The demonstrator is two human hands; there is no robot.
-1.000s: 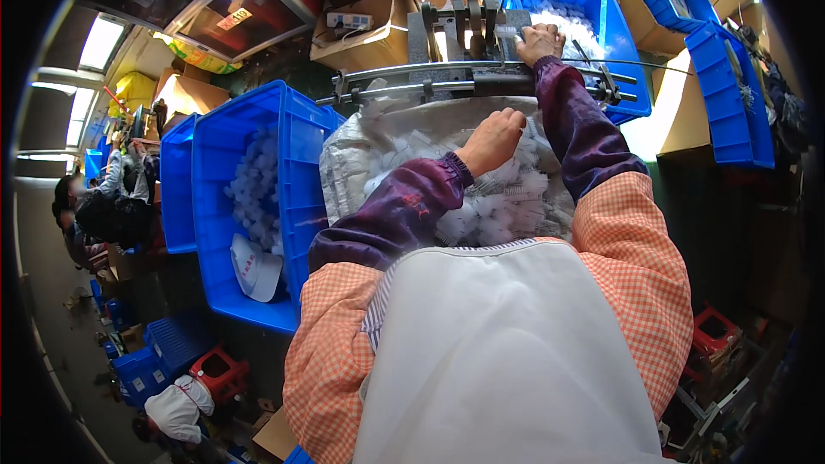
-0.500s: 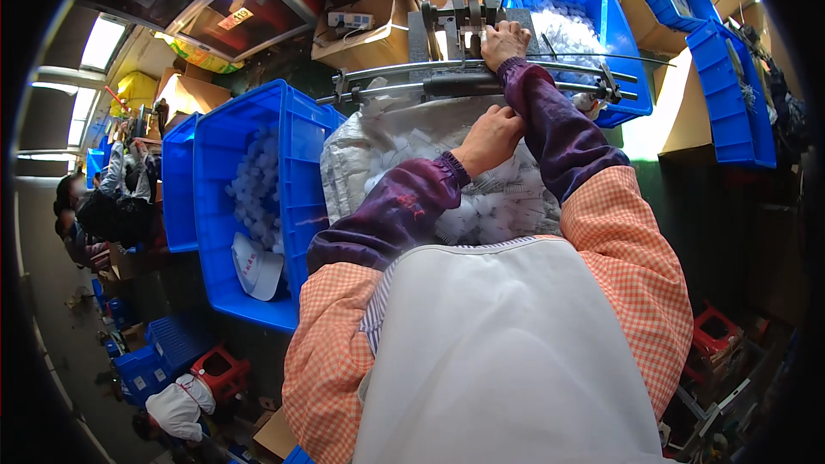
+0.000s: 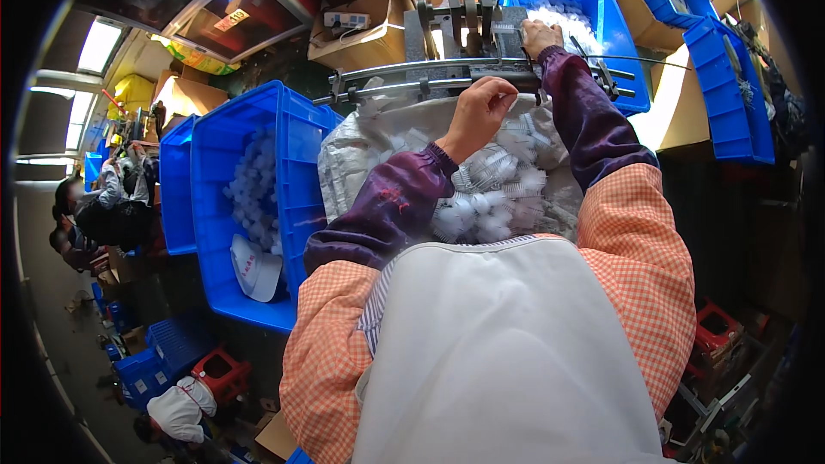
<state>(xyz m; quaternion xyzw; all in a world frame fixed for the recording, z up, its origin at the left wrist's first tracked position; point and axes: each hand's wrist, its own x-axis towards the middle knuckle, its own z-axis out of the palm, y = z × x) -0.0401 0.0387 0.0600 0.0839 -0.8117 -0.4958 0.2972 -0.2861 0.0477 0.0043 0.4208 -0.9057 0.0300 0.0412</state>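
Observation:
My left hand (image 3: pixel 481 113) is raised over an open whitish woven sack (image 3: pixel 342 159). Its thumb and fingertips are pressed together, and anything between them is too small to make out. Inside the sack lie many white plastic pieces (image 3: pixel 481 206) with comb-like teeth. My right hand (image 3: pixel 541 37) is at the right side of a dark metal bench machine (image 3: pixel 471 21), its fingers bent down and their tips hidden. Just left of it, a small pale toothed piece (image 3: pixel 503 27) sits on the machine. Two metal rails (image 3: pixel 404 87) cross in front of the machine.
A blue bin (image 3: pixel 292 206) at my left holds white pieces and a white cap (image 3: pixel 256 268). Another blue bin (image 3: pixel 614 43) with white pieces stands behind the machine. A cardboard box (image 3: pixel 361 39) holds a power strip. A thin rod (image 3: pixel 644 58) sticks out rightward. Other people work far left.
My right hand has moved right along the machine, uncovering the pale piece there. My left hand has risen toward the rails, fingertips together, exposing more pieces in the sack.

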